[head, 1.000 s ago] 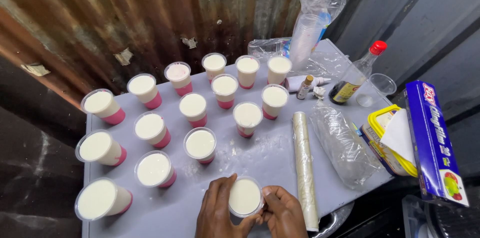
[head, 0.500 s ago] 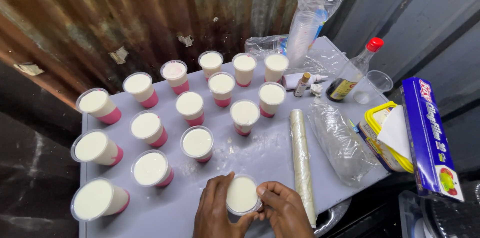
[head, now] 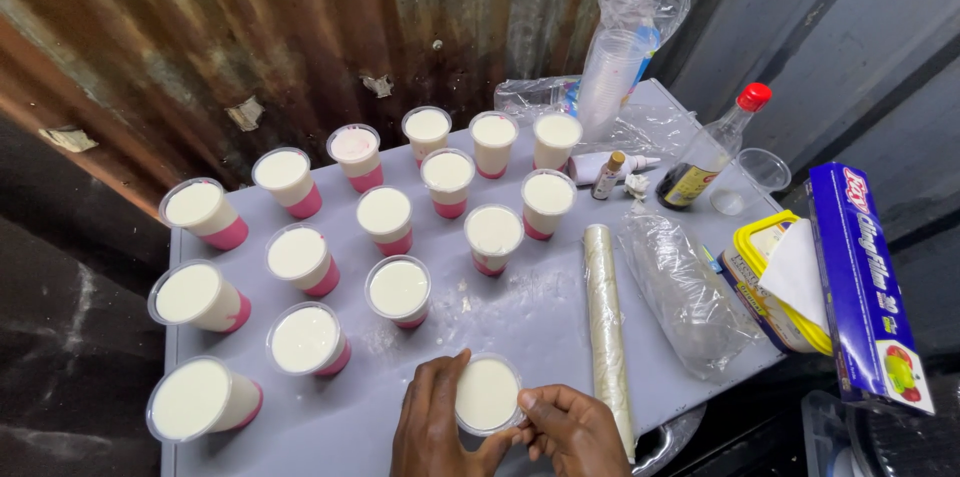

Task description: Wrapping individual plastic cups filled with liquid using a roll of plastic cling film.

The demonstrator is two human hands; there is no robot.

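Left of the wrap roll [head: 607, 327]: both hands, left [head: 432, 432] and right [head: 572, 434], are closing around a full cup [head: 487, 395]; likely thin-walled, spillable, best gripped low by its sides.

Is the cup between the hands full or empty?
Full: the cup shows white filling up near its rim, held upright between the left hand and right hand.

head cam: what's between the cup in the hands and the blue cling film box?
In the head view, the roll of cling film lies right of the held cup, then a crumpled clear plastic bag and a yellow-rimmed tub beside the blue box.
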